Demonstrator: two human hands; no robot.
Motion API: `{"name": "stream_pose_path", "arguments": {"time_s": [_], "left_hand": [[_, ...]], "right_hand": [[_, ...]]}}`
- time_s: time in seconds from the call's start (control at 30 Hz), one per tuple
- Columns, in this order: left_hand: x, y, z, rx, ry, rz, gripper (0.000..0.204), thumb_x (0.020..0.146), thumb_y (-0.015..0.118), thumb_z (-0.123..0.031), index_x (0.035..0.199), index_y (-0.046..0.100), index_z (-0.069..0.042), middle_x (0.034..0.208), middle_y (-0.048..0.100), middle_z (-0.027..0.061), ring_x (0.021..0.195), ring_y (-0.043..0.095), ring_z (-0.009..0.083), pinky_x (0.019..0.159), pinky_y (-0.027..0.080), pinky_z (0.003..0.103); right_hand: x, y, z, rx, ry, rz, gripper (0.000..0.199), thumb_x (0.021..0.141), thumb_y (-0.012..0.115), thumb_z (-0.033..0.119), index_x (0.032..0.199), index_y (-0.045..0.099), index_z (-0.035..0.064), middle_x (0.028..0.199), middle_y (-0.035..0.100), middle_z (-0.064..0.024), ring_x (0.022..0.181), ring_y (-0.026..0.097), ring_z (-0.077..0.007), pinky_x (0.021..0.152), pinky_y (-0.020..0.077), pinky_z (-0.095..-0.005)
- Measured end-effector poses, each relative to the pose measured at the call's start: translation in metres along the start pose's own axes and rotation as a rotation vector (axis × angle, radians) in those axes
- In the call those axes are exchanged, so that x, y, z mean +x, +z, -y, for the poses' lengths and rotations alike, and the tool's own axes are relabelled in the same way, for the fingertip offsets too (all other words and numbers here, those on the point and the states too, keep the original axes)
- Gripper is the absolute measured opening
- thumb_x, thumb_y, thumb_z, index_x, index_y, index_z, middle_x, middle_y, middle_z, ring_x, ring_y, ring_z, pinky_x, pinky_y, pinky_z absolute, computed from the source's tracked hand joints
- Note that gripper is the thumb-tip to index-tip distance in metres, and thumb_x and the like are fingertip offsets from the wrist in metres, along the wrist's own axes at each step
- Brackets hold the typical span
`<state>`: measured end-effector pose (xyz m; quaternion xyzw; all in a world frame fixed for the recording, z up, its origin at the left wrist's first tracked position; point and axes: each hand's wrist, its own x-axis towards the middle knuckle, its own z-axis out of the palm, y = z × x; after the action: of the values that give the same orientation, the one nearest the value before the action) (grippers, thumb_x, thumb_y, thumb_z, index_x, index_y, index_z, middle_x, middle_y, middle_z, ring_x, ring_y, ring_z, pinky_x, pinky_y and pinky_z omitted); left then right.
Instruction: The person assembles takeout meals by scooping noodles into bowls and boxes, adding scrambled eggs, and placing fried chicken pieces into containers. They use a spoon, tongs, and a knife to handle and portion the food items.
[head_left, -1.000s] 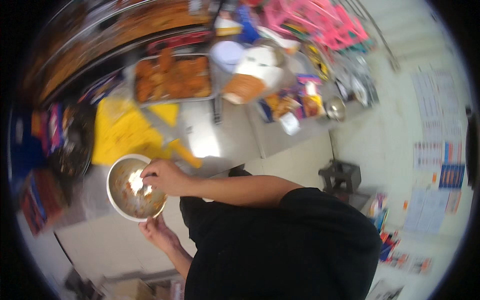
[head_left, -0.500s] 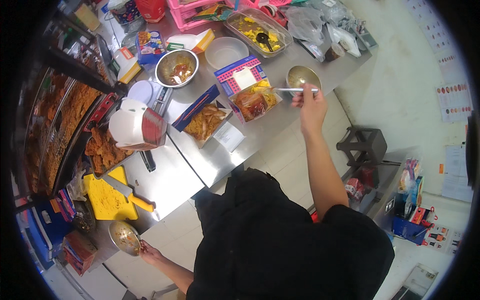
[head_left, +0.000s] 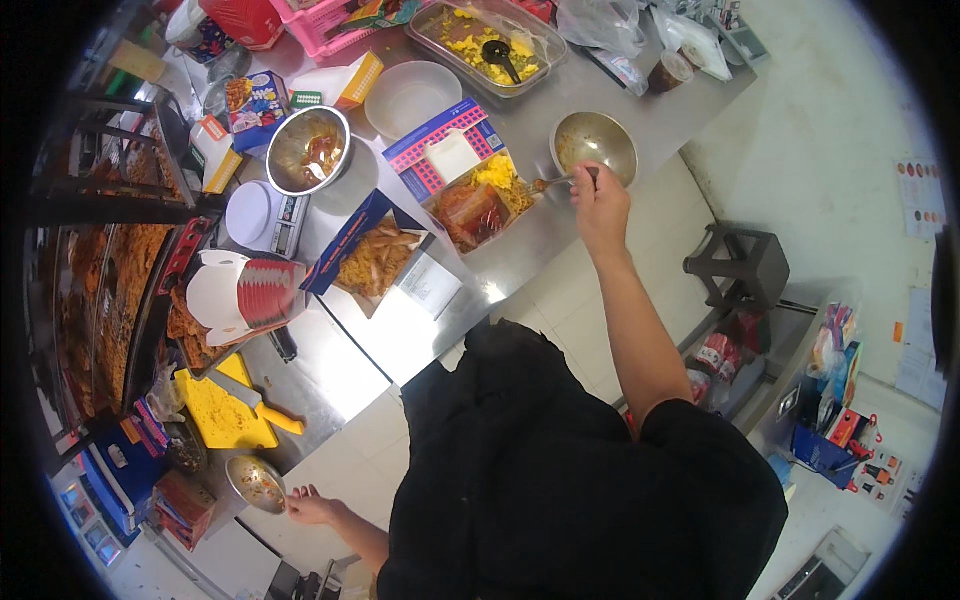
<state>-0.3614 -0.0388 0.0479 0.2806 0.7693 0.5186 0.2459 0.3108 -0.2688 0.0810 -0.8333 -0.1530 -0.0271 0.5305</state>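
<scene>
My right hand (head_left: 603, 208) is closed on the handle of a spoon (head_left: 562, 182), whose stained head hangs at the right edge of an open food box (head_left: 432, 168). That box contains noodles, yellow egg pieces and a reddish-brown piece of food (head_left: 470, 214). Just beyond the hand, a metal bowl (head_left: 592, 140) with residue stands on the counter. At the lower left, my left hand (head_left: 314, 508) has its fingers apart beside the rim of another metal bowl (head_left: 255, 484) with food scraps; whether a fingertip touches it I cannot tell.
A second filled box (head_left: 372, 258) stands left of the first, a receipt (head_left: 432, 288) by it. Around are a sauce bowl (head_left: 308, 150), a scale (head_left: 270, 220), stacked cartons (head_left: 240, 300), a yellow board (head_left: 222, 408) with a knife (head_left: 262, 404), and an egg tray (head_left: 470, 55). A stool (head_left: 738, 265) stands right.
My view has shifted. The spoon's head has dipped toward the box's right edge, still in my right hand. My left hand has loosened from the bowl's rim, its fingers spreading.
</scene>
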Motion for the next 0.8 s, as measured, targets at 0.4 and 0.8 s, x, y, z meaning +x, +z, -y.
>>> {"name": "stream_pose_path", "arguments": {"time_s": [0.4,0.8], "left_hand": [[-0.194,0.110,-0.076,0.051,0.473,0.897,0.026,0.108,0.055,-0.013,0.131,0.053,0.000,0.097,0.063,0.0084,0.080,0.059,0.0129,0.071,0.051,0.026],[-0.238,0.139,-0.092,0.067,0.488,1.163,0.031,0.107,0.057,-0.011,0.135,0.052,0.000,0.099,0.065,0.0086,0.085,0.059,0.0132,0.076,0.051,0.027]], "right_hand": [[0.010,-0.007,-0.036,0.474,0.497,-0.097,0.029,0.111,0.055,0.027,0.104,0.066,0.0004,0.077,0.063,-0.0045,0.063,0.060,-0.0122,0.056,0.0522,-0.0295],[0.029,-0.041,0.008,0.590,0.488,-0.111,0.026,0.109,0.058,0.029,0.101,0.060,0.0039,0.077,0.060,-0.0059,0.063,0.057,-0.0133,0.055,0.0481,-0.0296]]}}
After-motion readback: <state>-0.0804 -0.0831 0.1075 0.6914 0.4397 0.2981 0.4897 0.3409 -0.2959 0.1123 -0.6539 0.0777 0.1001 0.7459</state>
